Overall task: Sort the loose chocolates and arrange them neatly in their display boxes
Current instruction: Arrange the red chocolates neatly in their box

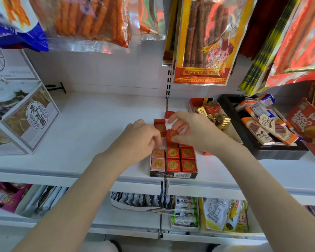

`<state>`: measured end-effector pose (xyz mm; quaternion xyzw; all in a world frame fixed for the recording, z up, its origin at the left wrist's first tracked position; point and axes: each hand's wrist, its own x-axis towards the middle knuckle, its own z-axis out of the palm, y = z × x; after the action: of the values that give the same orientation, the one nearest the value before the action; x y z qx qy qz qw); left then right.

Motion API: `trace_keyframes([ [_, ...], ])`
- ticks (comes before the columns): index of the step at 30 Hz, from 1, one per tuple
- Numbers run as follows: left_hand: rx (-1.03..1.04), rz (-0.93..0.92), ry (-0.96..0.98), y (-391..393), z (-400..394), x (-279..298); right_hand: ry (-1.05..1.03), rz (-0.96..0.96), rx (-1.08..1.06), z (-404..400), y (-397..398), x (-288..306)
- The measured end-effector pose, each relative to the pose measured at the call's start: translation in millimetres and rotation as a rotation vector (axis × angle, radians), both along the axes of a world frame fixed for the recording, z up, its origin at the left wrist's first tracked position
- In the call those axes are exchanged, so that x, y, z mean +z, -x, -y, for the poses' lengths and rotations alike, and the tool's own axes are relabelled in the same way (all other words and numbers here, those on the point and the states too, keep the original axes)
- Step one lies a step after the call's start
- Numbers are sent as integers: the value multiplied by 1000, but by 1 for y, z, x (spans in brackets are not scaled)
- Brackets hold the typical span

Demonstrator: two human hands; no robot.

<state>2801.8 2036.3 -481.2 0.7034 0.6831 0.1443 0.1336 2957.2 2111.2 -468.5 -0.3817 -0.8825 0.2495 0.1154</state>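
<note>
On the white shelf (91,124), the left hand (140,140) rests its curled fingers at the back of the display box (173,174); whether it grips anything cannot be told. The box shows two pink chocolates (158,159) and four red ones (180,159). The right hand (193,131) pinches one red chocolate (170,135) above it. Three loose red chocolates (160,124) lie behind.

Operator body: two bare forearms and hands.

Left hand (138,140) and right hand (195,131) carried no gloves, rings, watch or wristbands; both forearms were uncovered to the frame edge, with no sleeve visible. Fingernails were short and unpainted.
</note>
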Motion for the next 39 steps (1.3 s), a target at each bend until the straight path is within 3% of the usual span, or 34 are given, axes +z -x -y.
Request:
trace_keyframes([
  [4,-3,24,67,6,1,-3,23,143,83,-3,2,-1],
  [7,-18,60,68,7,1,-2,60,59,55,-7,-1,9],
  [10,-21,96,40,8,1,2,-112,-37,-51,-22,8,9],
  [16,-24,84,19,12,-2,5,-211,186,-46,-65,46,-13],
  [22,9,99,39,11,-5,3,-161,246,-49,-82,52,-12],
  [30,15,83,43,7,-7,3,-127,-148,-139,-19,10,6],
  [39,-57,5,30,-7,-3,8,-259,158,-27,-11,-11,-12],
])
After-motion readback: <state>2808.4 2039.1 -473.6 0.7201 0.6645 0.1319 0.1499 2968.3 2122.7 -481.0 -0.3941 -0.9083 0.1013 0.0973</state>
